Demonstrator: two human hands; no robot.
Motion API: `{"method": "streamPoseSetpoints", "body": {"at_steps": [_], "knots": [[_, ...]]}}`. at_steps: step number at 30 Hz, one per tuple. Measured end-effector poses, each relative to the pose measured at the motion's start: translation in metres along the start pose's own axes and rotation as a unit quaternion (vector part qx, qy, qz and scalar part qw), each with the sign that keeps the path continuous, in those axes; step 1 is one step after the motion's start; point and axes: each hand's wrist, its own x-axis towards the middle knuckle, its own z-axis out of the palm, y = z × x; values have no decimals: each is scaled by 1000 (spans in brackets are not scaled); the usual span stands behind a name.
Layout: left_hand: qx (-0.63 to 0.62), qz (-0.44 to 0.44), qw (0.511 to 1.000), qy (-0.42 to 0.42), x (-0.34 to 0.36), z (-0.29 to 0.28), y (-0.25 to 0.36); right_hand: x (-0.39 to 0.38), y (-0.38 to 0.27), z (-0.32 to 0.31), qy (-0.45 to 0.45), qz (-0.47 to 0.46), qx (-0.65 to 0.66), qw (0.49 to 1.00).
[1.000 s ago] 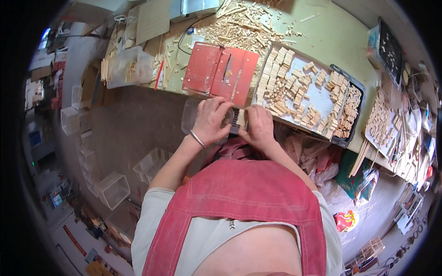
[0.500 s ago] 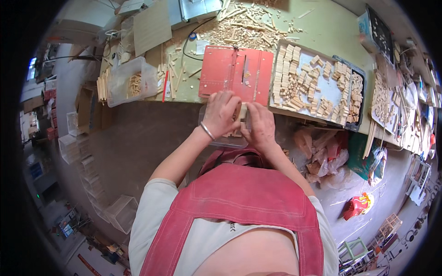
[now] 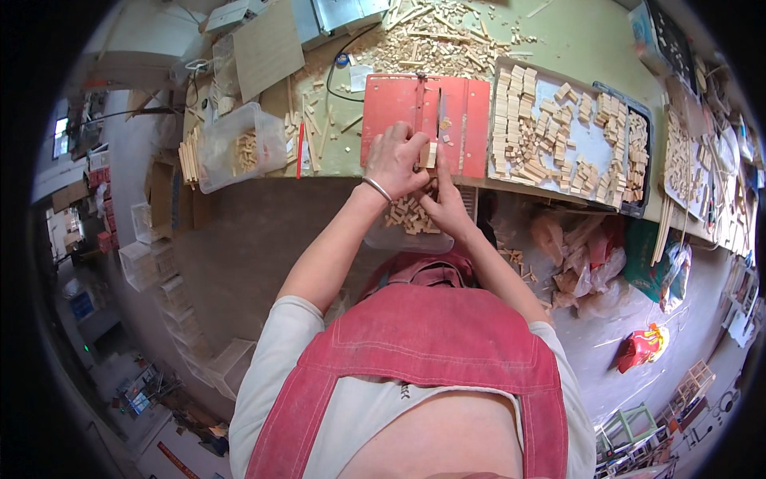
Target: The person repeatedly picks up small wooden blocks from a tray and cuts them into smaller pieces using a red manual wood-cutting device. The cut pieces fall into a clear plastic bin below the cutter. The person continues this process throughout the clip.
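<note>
Both hands (image 3: 395,160) pinched a wooden block (image 3: 428,155) at a red plate (image 3: 468,120); a clear tub (image 3: 395,239) at six o'clock held wooden pieces (image 3: 408,215), a tray (image 3: 591,142) at three small blocks (image 3: 517,96), a bin (image 3: 214,164) at nine offcuts (image 3: 246,152)

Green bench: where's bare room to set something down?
Green bench: a patch beyond the block tray, right of the scrap heap. Red plate: its far left part. Crowded: the tray, the heap, and the plate's near edge, where left hand and right hand are.
</note>
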Motion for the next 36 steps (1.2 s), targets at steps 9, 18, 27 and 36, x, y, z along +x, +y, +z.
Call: {"method": "streamPoseSetpoints", "body": {"at_steps": [9,18,27,36], "knots": [[1,18,1000,0,3,0,-3,3,21,20,-7,-43,15,999],[-10,7,1000,-1,3,6,-7,-22,0,10,41,34,11,999],[7,0,1000,-11,5,2,-2,-24,8,-3,55,-13,-83,995],[40,-20,999,-10,24,-1,0,-56,1,-36,149,9,-43,988]]}}
